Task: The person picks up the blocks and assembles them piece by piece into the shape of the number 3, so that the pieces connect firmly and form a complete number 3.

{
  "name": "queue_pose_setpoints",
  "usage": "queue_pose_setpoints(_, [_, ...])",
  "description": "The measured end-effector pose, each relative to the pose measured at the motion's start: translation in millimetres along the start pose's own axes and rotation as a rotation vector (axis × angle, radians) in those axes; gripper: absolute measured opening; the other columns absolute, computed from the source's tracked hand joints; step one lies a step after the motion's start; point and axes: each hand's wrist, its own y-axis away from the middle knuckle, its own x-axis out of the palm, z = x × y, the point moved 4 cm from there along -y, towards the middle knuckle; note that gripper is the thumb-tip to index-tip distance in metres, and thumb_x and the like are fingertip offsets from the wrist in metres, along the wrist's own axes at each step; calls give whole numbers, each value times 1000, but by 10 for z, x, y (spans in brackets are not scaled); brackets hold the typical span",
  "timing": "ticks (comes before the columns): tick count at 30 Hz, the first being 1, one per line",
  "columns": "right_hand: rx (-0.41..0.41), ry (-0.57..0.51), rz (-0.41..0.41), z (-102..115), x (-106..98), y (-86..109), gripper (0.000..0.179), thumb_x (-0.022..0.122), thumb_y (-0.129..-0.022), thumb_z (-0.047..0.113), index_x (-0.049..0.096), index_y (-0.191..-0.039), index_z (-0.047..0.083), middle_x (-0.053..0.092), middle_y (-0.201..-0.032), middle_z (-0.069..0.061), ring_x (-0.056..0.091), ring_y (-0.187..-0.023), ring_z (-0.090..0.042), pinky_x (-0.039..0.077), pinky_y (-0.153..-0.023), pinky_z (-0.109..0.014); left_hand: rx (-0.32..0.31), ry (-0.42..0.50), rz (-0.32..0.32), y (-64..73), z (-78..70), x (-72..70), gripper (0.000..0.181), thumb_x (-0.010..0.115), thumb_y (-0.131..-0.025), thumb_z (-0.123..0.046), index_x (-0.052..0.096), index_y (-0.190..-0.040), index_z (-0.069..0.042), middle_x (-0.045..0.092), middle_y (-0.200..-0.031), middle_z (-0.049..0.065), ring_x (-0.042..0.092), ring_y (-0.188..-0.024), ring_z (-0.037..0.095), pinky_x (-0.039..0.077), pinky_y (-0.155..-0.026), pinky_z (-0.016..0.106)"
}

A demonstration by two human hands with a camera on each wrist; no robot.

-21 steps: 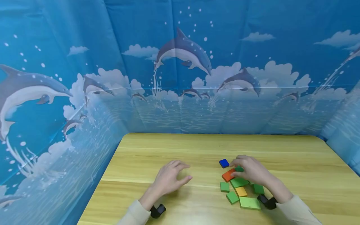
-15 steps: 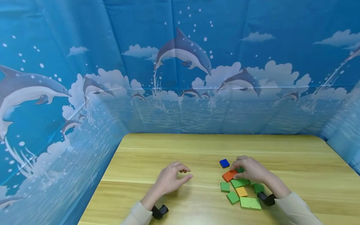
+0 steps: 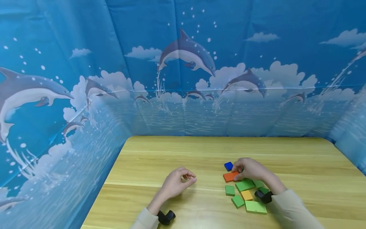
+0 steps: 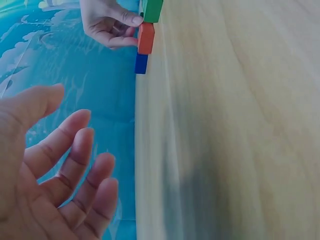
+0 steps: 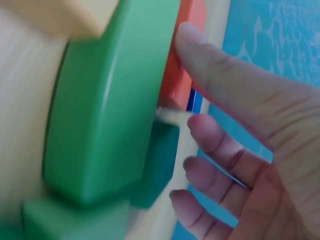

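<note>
In the head view my right hand [image 3: 253, 168] is over the far end of a cluster of flat blocks. It pinches the right end of an orange-red rectangular block [image 3: 228, 177] between thumb and fingers; the right wrist view shows the thumb on that block's side [image 5: 180, 75]. A small blue block [image 3: 228, 166] sits just behind it. A green rectangular block [image 3: 245, 184] lies in front, and a dark green block [image 5: 155, 165] shows under the fingers. Off to the left, my left hand [image 3: 178, 183] hovers above the table, fingers loosely bent and holding nothing.
Nearer the front of the wooden table [image 3: 171, 146] are an orange-yellow block [image 3: 247, 195], small green blocks [image 3: 237, 201] and a light green rectangular block [image 3: 255, 207]. The right wrist overlaps another green block [image 3: 263, 190]. A blue dolphin-print curtain [image 3: 160, 117] borders the table's back and sides.
My right thumb and fingers have closed on the orange-red block, which has turned and shifted slightly left. My left hand has drifted a little right, its fingers bending more.
</note>
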Motion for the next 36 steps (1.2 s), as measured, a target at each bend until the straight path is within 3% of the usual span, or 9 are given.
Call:
queue_pose_setpoints(8, [40, -37, -44, 143, 158, -36, 18, 80, -77, 24, 69, -87, 16, 49, -66, 3, 42, -56, -11, 35, -54, -26, -38, 82, 75, 19, 67, 128, 28, 67, -87, -44, 71, -101, -21, 58, -90, -14, 57, -80, 5, 47, -74, 26])
queue_pose_setpoints(13, [29, -19, -77, 249, 243, -70, 19, 81, -75, 27, 68, -85, 17, 49, -64, 5, 41, -54, -9, 33, -53, -26, -72, 117, 58, 22, 101, 165, 27, 68, -86, -42, 71, -100, -20, 58, -88, -13, 54, -72, 4, 46, -67, 24])
queue_pose_setpoints(19, [80, 13, -103, 349, 349, -148, 19, 82, -74, 29, 67, -82, 21, 48, -60, 7, 40, -51, -8, 32, -51, -25, -97, 135, 55, 10, 148, 201, 26, 71, -84, -40, 72, -99, -18, 59, -87, -11, 52, -69, 5, 44, -63, 24])
queue_pose_setpoints(24, [83, -16, -105, 453, 430, -194, 19, 82, -73, 30, 68, -82, 21, 48, -57, 6, 40, -48, -9, 32, -47, -24, -96, 142, 60, 4, 181, 240, 30, 75, -81, -38, 72, -102, -17, 60, -88, -7, 49, -68, 6, 42, -61, 23])
queue_pose_setpoints(36, [83, -33, -126, 592, 558, -267, 20, 84, -71, 31, 68, -79, 22, 46, -55, 7, 40, -48, -7, 28, -46, -22, -102, 79, 28, 28, 222, 321, 50, 77, -78, -40, 65, -119, -14, 56, -100, -6, 42, -67, 4, 37, -58, 22])
